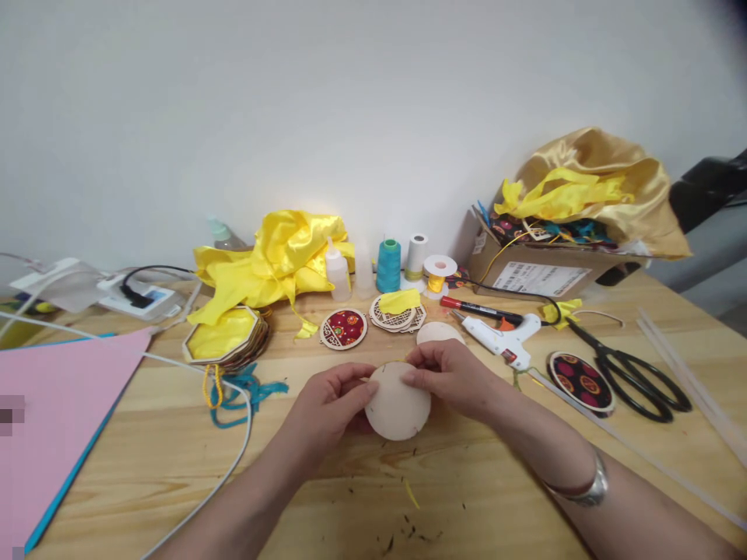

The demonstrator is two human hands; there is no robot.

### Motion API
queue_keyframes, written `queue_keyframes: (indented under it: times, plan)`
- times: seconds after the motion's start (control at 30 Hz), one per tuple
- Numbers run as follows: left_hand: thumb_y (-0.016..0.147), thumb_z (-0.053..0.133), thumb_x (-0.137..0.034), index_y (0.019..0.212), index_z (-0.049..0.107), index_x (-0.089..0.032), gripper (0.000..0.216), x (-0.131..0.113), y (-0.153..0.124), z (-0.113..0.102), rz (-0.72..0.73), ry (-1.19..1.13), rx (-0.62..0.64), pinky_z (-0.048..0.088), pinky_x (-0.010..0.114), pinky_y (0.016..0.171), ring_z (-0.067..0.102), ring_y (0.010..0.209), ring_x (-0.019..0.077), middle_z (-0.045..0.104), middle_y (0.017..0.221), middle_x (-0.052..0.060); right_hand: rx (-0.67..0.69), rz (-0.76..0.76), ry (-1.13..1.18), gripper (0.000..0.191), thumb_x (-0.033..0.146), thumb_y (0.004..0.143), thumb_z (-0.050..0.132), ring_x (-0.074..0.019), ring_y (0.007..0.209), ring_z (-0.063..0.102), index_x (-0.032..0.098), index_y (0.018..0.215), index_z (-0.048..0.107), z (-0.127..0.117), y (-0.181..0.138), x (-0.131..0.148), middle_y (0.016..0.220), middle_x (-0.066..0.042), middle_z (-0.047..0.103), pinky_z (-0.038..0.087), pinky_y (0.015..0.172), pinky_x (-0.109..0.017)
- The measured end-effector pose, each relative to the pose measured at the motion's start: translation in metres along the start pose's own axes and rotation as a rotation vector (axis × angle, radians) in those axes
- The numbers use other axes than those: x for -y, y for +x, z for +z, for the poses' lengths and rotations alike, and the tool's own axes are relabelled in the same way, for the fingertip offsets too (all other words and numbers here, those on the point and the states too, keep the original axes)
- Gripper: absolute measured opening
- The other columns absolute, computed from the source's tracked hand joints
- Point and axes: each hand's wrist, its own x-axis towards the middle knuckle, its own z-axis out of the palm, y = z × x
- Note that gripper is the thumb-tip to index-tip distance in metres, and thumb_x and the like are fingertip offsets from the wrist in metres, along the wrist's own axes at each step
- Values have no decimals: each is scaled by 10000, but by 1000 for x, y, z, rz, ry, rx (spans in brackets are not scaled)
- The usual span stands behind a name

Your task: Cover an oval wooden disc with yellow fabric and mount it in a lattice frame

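Observation:
Between my two hands is a round, cream-coloured disc, flat face toward me, with small marks near its rim. My left hand pinches its left edge, thumb on the face and fingers behind. At the upper right edge, my right hand grips it the same way. A bit of yellow shows at the disc's top edge. Just behind the hands lies another pale disc. A round ornament with red patterned fabric lies beyond my left hand, beside lattice wooden discs with a yellow scrap on top.
At right lie a white glue gun, a marker, black scissors and a dark patterned disc. Thread spools, yellow satin and a cardboard box line the back. Left are stacked octagonal frames and a white cable.

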Motion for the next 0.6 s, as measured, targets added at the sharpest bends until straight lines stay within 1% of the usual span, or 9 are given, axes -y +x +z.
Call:
queue_keyframes:
  times: [0.13, 0.23, 0.3, 0.33, 0.43, 0.5, 0.53, 0.57, 0.6]
  plan:
    - [641, 758, -323, 783, 726, -169, 212, 0, 0, -1, 38, 70, 9, 491, 198, 544, 615, 597, 123, 714, 676, 12, -11, -12, 1, 87, 228, 692, 623, -106, 585, 458, 143, 709, 630, -1, 0, 2, 627, 16, 550, 350, 527, -229]
    - [699, 715, -309, 803, 733, -192, 158, 1, -1, -2, 133, 171, -20, 493, 192, 559, 628, 625, 123, 733, 717, 6, -26, -39, 16, 94, 237, 703, 632, -96, 573, 450, 144, 712, 628, -1, 1, 2, 621, 25, 546, 345, 520, -219]
    - [739, 680, -291, 838, 738, -217, 137, 2, -1, -4, 270, 288, -63, 510, 210, 596, 649, 664, 136, 746, 762, 4, -43, -107, 37, 100, 247, 711, 644, -92, 571, 456, 147, 717, 635, -2, 0, 1, 625, 28, 559, 349, 522, -215]
    - [753, 667, -274, 856, 740, -229, 134, 2, -1, -5, 367, 358, -101, 521, 226, 627, 659, 689, 143, 750, 786, 4, -57, -158, 48, 97, 247, 716, 649, -93, 574, 467, 151, 721, 643, -2, 0, 1, 630, 26, 572, 358, 526, -214]
    - [750, 662, -204, 870, 744, -255, 153, 3, 0, -9, 752, 569, -240, 531, 308, 783, 674, 842, 184, 749, 921, 21, -157, -356, 16, 57, 215, 738, 654, -109, 609, 521, 165, 743, 681, -1, -2, 1, 658, 10, 626, 406, 572, -227]
    - [731, 671, -156, 849, 750, -271, 183, 2, -1, -10, 992, 676, -306, 479, 379, 923, 633, 1011, 220, 718, 1071, 35, -230, -512, -51, 61, 191, 766, 646, -125, 669, 568, 185, 773, 707, -1, -4, 2, 711, -6, 659, 444, 636, -243]
    - [724, 674, -137, 841, 754, -280, 201, 1, -1, -10, 1059, 707, -318, 438, 404, 980, 598, 1086, 234, 696, 1131, 37, -258, -581, -88, 79, 183, 781, 639, -133, 714, 589, 198, 788, 716, -1, -5, 2, 758, -16, 671, 459, 677, -252]
    - [721, 675, -124, 837, 756, -289, 217, 0, -2, -10, 1085, 719, -319, 403, 417, 1017, 568, 1135, 242, 684, 1161, 38, -277, -633, -121, 95, 182, 794, 632, -140, 758, 604, 210, 800, 722, -1, -6, 3, 807, -24, 678, 469, 713, -260]
    - [719, 678, -116, 835, 759, -295, 228, -1, -4, -9, 1071, 710, -314, 385, 415, 1032, 556, 1150, 245, 687, 1155, 40, -294, -664, -147, 103, 186, 802, 629, -145, 790, 611, 221, 807, 726, -2, -8, 4, 843, -29, 677, 474, 736, -264]
